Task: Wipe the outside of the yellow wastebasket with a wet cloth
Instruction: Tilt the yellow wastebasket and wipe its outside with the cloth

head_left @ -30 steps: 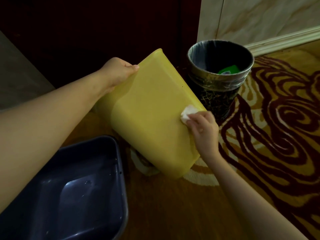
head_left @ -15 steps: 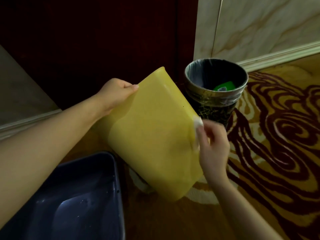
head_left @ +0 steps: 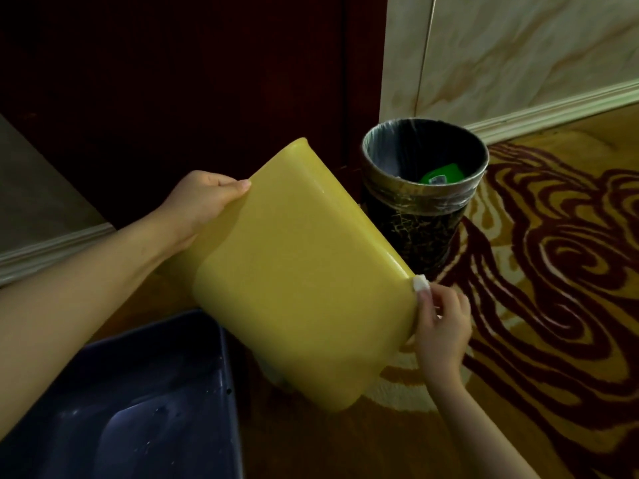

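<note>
The yellow wastebasket [head_left: 301, 271] is tilted, its base low toward me and its rim up and away. My left hand [head_left: 200, 202] grips its upper left edge, thumb lying on the outer face. My right hand [head_left: 441, 326] presses a small white cloth [head_left: 420, 282] against the basket's right side edge; only a corner of the cloth shows above my fingers. The basket's far right face is hidden from view.
A dark round bin [head_left: 420, 209] with a clear liner and green trash stands just behind the basket. A dark blue basin [head_left: 138, 402] sits at lower left. Patterned carpet [head_left: 553, 288] spreads to the right; dark wood panelling [head_left: 190, 81] and a marble wall [head_left: 518, 46] are behind.
My right hand with the cloth has slid off the front face to the basket's right edge and round its side. My view has tilted up; the left hand keeps its grip.
</note>
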A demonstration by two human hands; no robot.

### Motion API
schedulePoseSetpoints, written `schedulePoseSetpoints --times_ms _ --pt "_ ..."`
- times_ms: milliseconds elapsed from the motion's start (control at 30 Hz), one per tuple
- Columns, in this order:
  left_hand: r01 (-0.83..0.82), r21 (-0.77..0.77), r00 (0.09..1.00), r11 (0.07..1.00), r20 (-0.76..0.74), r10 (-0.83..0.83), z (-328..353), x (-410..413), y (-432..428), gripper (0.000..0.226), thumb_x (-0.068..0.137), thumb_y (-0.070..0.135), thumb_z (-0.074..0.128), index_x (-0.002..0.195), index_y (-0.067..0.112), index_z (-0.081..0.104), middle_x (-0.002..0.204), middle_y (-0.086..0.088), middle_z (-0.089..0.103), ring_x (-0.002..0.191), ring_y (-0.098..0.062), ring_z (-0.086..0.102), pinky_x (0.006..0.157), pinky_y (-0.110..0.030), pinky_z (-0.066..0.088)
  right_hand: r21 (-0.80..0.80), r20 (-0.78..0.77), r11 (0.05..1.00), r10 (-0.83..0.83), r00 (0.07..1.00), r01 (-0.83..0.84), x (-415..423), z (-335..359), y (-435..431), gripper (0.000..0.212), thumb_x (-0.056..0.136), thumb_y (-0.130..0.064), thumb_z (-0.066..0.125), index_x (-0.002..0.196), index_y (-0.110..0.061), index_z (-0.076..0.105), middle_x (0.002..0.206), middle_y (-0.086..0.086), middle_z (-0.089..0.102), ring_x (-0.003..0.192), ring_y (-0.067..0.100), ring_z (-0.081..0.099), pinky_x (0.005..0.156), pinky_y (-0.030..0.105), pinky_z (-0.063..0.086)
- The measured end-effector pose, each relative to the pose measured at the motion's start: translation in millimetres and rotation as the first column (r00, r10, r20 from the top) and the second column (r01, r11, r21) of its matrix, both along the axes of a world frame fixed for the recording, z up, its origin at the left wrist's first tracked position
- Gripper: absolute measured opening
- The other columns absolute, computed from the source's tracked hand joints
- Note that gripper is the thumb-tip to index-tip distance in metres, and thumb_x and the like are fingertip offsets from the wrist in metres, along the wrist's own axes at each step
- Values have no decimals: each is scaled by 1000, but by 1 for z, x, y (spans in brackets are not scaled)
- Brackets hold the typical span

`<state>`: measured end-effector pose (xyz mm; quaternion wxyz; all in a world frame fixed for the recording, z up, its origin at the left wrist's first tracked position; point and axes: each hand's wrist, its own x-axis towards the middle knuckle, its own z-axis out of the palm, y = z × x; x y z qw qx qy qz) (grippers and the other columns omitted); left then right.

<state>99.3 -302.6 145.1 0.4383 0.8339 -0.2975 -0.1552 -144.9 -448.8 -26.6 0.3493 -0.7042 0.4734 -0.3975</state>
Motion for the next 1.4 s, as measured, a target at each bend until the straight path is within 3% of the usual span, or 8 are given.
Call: schedulePoseSetpoints --times_ms 133,233,467,633,800,1033,1167,1400 --pt "24 9 1000 1000 14 -24 2 -4 -9 21 89 30 53 80 21 69 83 0 70 76 -15 67 63 -28 48 -22 114 999 -45 992 48 6 30 0 13 92 -16 54 99 -8 62 95 7 59 78 -4 47 65 3 37" --pt "51 24 998 998 40 -52 3 -8 -15 22 88 33 52 86 18 69 83 3 70 74 -11 66 61 -25 45 -196 178 974 153 972 -118 44 77 8 11 89 -11 58 98 -8 63 96 9 59 82 5 50 75 8 41" --pt "-5 5 1000 1000 -28 6 6 -12 -20 28 84 40 55 82 17 70 85 -3 71 78 -21 67 71 -32 50 -353 -105 831 420 901 -429 35 40 62 13 86 -7 58 99 -9 61 98 12 57 90 23 48 74 33 43" --pt "-44 58 999 997 -11 44 5 -5 -23 61 78 64 48 85 7 68 84 -5 70 77 -22 66 75 -35 51 -260 -266 744 557 787 -615 -53 -45 94 45 69 3 76 103 -17 55 95 2 56 88 10 45 75 18 41" --pt "41 149 977 988 199 -70 6 -15 -43 30 86 49 50 81 24 67 76 12 63 69 -4 58 55 -19 39 -62 1 944 324 946 -323 -67 -36 79 25 72 15 69 84 -6 63 83 0 57 78 2 50 68 6 42" --pt "123 56 905 991 404 -135 14 -23 -33 31 88 44 48 98 21 67 81 21 60 74 4 58 62 -15 39 -78 295 985 172 940 -156 -27 59 19 6 90 -18 55 95 -20 57 87 -6 57 79 7 55 65 12 44" --pt "260 90 919 961 281 -275 24 -27 -9 23 76 51 46 92 41 59 88 28 55 77 20 56 62 -8 42 -31 325 990 143 935 -140 10 90 -14 5 91 -22 55 95 -21 58 86 -8 57 76 2 53 64 7 42" --pt "343 329 939 880 -150 -310 56 -9 34 43 63 67 55 94 39 66 101 10 72 98 -8 63 89 -31 42 -53 220 934 356 908 -353 53 85 20 3 90 -18 58 93 -20 58 89 -6 55 78 -9 48 66 3 39"
